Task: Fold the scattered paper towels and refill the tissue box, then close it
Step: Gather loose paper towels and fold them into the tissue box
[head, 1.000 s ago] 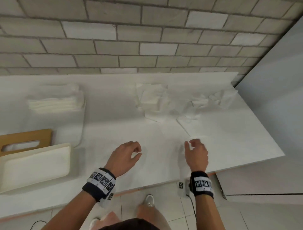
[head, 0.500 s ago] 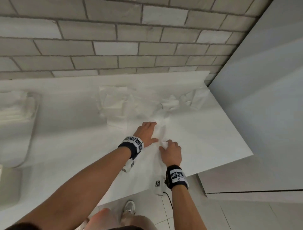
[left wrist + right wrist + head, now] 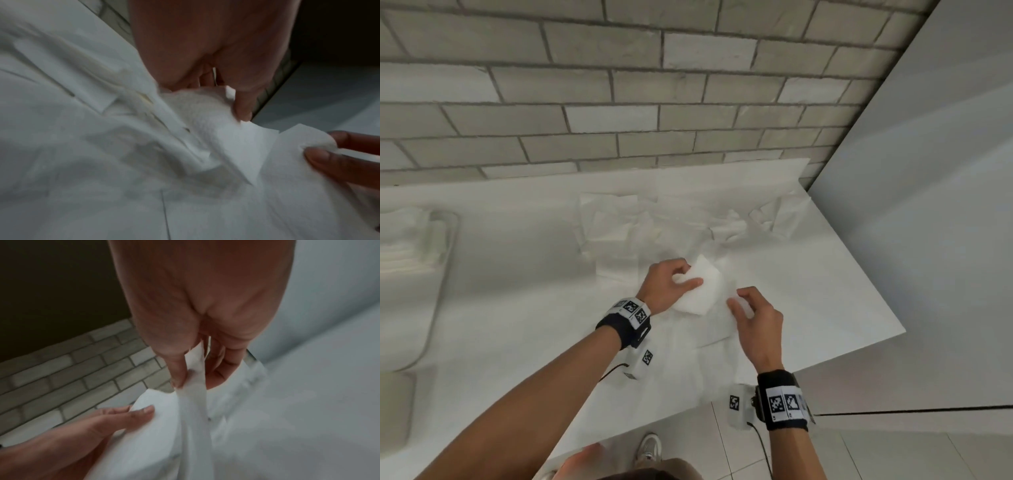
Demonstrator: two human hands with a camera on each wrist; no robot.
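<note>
A white paper towel point(image 3: 703, 293) is lifted a little off the white counter point(image 3: 825, 308) in front of the loose pile of scattered towels point(image 3: 640, 226). My left hand point(image 3: 690, 274) grips its left part, thumb on top and fingers curled under. My right hand point(image 3: 738, 298) pinches a corner just to the right. In the left wrist view my left hand point(image 3: 224, 97) holds the towel point(image 3: 236, 146), with the right hand's fingertips point(image 3: 320, 155) on a neighbouring corner. The right wrist view has my right hand point(image 3: 197, 376) pinching a twisted strip of towel point(image 3: 160, 426).
A stack of folded towels point(image 3: 404, 246) lies at the far left on a rounded white tray point(image 3: 443, 274). A brick wall point(image 3: 654, 102) runs behind the counter and a grey panel point(image 3: 928, 205) closes the right side. The counter's front edge point(image 3: 654, 421) is near my legs.
Both hands went from the counter's front edge up to the pile, pressed on a towel, then took hold of it and raised it. The view swung right, so the box left the frame.
</note>
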